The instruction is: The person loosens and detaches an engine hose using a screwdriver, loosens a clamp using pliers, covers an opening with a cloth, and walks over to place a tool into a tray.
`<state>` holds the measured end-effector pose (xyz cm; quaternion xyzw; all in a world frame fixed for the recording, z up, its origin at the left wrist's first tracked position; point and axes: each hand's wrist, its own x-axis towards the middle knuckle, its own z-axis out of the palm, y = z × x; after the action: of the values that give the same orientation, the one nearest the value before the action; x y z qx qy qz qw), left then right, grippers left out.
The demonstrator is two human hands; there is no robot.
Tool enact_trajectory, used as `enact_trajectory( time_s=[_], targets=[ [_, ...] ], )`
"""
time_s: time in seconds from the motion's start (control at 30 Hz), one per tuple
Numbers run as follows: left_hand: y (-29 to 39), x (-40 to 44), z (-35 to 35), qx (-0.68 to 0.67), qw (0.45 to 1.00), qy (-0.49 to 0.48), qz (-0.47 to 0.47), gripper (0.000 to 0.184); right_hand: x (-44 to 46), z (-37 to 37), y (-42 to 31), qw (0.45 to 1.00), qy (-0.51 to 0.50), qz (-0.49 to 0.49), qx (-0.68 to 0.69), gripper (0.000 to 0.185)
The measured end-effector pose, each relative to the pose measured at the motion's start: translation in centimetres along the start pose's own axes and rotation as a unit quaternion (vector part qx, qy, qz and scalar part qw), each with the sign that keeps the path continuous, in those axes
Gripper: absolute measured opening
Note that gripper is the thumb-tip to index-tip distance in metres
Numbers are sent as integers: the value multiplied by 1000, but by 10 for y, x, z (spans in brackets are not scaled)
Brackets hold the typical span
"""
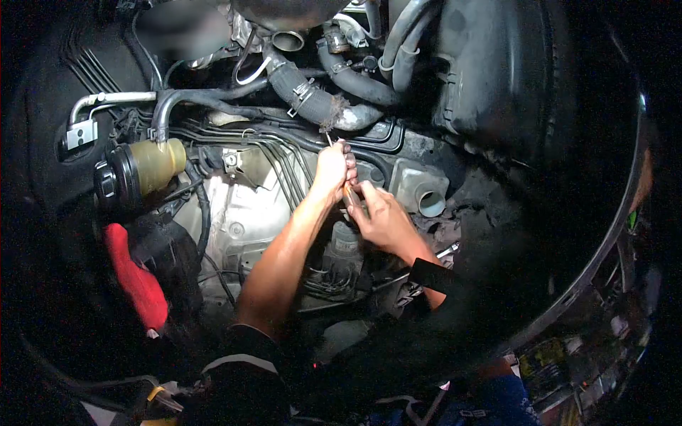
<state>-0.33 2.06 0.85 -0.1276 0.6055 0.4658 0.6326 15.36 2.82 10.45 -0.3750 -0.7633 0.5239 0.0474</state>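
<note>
Though close together, left hand [332,170] curled round slim tool [329,138], right hand [383,216] round its handle [349,196]

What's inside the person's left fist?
A thin metal shaft pokes out above the left hand; a partly orange handle shows below, held in the right hand. Inside, the closed grip hides whether the two join.

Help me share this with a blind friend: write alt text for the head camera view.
A person's left hand and right hand hold a slim tool, its tip close to the frayed end of a dark hose in a cluttered engine bay. At the picture's left are a yellowish reservoir and a red item.
</note>
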Motion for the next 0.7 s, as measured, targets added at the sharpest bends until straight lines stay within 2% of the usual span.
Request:
enact_trajectory(
  time_s=[0.07, 0.2, 0.3, 0.4, 0.53, 0.57, 0.67, 0.7],
  targets=[
    [6, -4, -5, 30, 999, -9, -9, 29, 5, -2, 6, 990, -63, 68, 108, 29],
    [5, -4, -4, 14, 1000, -8, -6, 29, 6, -3, 0, 996, -26, 49, 67, 31],
    [1, -3, 12, -19, 999, 23, 13, 24, 10, -7, -2, 976, -86, 191, 53, 35],
    [0, 0, 17, -37, 999, 27, 2, 25, 10, 6, 11, 985, -35, 163, 44, 39],
    [0, -2, 30, -38, 997, 63, 27, 27, 10, 15, 11, 985, 22, 171, 24, 40],
    [-2, -2, 32, -45, 996, 62, 35, 28, 10, 12, 14, 981, 15, 188, 43, 37],
    [-8, 2, 29, -82, 995, 42, 34, 30, 5, -4, 1, 996, 28, 85, 23, 35],
    [-8, -3, 29, -96, 994, 32, 27, 30, 4, -8, -2, 993, 7, 116, 23, 34]
  ],
)
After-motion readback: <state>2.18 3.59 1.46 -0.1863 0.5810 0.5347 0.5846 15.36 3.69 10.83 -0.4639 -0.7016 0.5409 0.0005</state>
